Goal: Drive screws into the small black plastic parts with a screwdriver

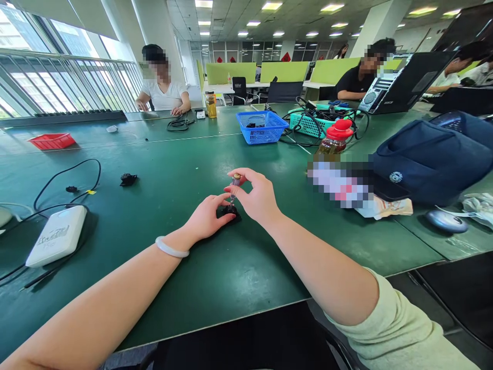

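My right hand (257, 198) pinches a small screwdriver (236, 178), held upright with its tip down. The handle looks clear with a brass-coloured end. Below it, a small black part (231, 210) lies on the green table (246, 277), and the screwdriver's lower end meets it. My left hand (206, 218), with a pale bangle at the wrist, grips the black part from the left between thumb and fingers. The two hands nearly touch. Fingers partly hide the part, so its exact kind and any screw are not visible.
On the left lie another black part (128, 179), a white power bank (57, 235) with cables, and a red tray (52, 141). A blue basket (262, 128), a red-lidded bottle (339, 131) and a navy bag (435, 159) stand beyond, right. A person (164, 92) sits opposite.
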`<action>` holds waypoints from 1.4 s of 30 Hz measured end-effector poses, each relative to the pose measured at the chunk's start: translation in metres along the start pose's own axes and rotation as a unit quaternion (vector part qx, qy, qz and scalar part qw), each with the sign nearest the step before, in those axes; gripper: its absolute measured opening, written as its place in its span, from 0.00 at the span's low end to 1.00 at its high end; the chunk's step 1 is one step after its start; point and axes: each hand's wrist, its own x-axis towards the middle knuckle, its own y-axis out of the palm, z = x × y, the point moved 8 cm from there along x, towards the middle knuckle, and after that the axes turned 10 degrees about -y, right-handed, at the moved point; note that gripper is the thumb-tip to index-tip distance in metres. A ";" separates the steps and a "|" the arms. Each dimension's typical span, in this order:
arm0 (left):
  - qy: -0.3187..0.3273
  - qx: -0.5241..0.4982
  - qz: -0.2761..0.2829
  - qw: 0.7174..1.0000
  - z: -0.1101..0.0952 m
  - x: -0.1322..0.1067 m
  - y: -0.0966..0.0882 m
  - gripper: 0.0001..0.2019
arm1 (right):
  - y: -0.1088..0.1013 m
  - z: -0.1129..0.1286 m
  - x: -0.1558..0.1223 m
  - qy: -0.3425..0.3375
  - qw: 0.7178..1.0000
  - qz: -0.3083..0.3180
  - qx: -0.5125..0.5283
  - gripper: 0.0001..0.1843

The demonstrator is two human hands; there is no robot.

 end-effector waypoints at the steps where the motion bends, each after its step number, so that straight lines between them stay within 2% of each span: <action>1: 0.000 0.000 0.001 1.000 0.000 0.000 0.000 0.22 | 0.000 0.000 0.000 -0.004 1.000 0.002 0.003 0.11; 6: -0.010 0.002 0.004 1.000 0.004 0.002 0.001 0.28 | 0.000 -0.001 0.000 -0.002 1.000 0.002 0.016 0.14; 17: 0.006 0.016 0.023 1.000 -0.002 0.002 0.005 0.20 | 0.005 0.003 -0.003 0.037 0.997 0.018 0.069 0.13; 22: 0.007 0.032 0.024 0.999 -0.002 0.003 0.005 0.18 | -0.003 0.009 -0.001 0.023 0.998 -0.007 0.052 0.07; 29: 0.001 0.020 0.019 1.000 -0.001 0.002 0.003 0.21 | -0.017 0.008 0.001 0.035 0.996 -0.063 0.062 0.08; 39: 0.004 0.029 0.022 0.999 -0.001 0.002 0.005 0.19 | -0.006 0.007 -0.001 0.026 0.996 -0.028 0.078 0.09; 42: 0.003 0.030 0.025 0.999 -0.002 0.002 0.005 0.20 | -0.008 0.008 -0.001 0.013 0.996 -0.038 0.075 0.09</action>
